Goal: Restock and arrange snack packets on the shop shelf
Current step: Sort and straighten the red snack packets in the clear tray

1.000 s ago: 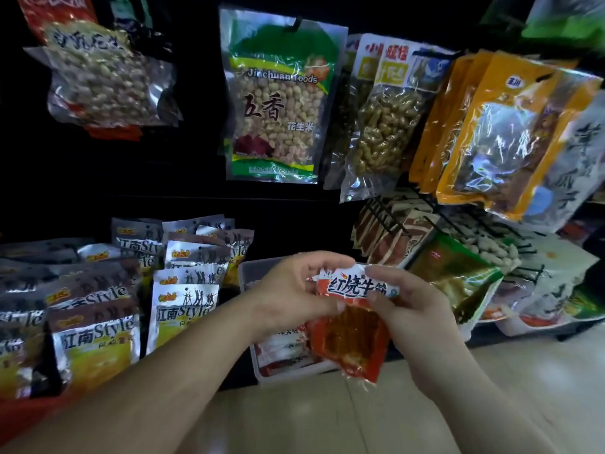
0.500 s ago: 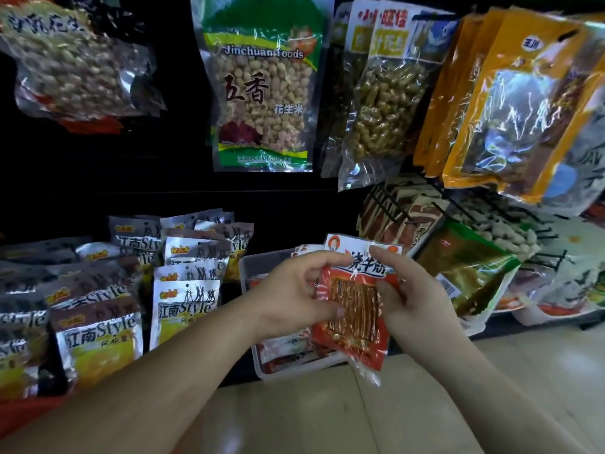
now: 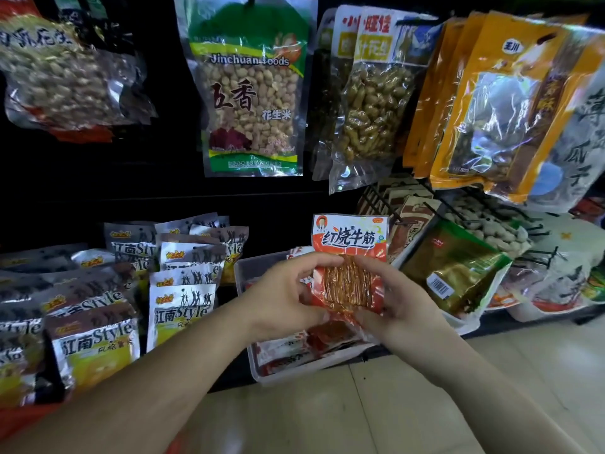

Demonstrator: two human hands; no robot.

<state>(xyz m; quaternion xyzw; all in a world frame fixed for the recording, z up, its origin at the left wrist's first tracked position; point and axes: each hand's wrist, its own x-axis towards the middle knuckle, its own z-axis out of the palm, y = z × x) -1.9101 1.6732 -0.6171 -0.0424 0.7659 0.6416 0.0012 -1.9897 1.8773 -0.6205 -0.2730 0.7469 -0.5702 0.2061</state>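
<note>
Both hands meet on one red-and-white plastic snack packet with a clear window (image 3: 349, 257). The left hand (image 3: 281, 293) and right hand (image 3: 406, 303) curl round its lower sides, thumbs pinching the front. The packet is upright, printed face toward the wearer, top edge above the fingers. I judge this a squaring-up grip that keeps the label readable before it is stood in stock. Directly beneath the hands sits one clear plastic tub (image 3: 243, 280) with matching red packets lying flat and overlapping. At least three show, but the hands hide any exact count. Left of the left hand stand silver-and-yellow foil packets (image 3: 180, 309) in stepped rows, at least eight fronts visible. Above the hands hangs one green-and-clear bag of peanuts (image 3: 248, 93). Right of the right hand leans one green-gold foil packet (image 3: 455, 270).
</note>
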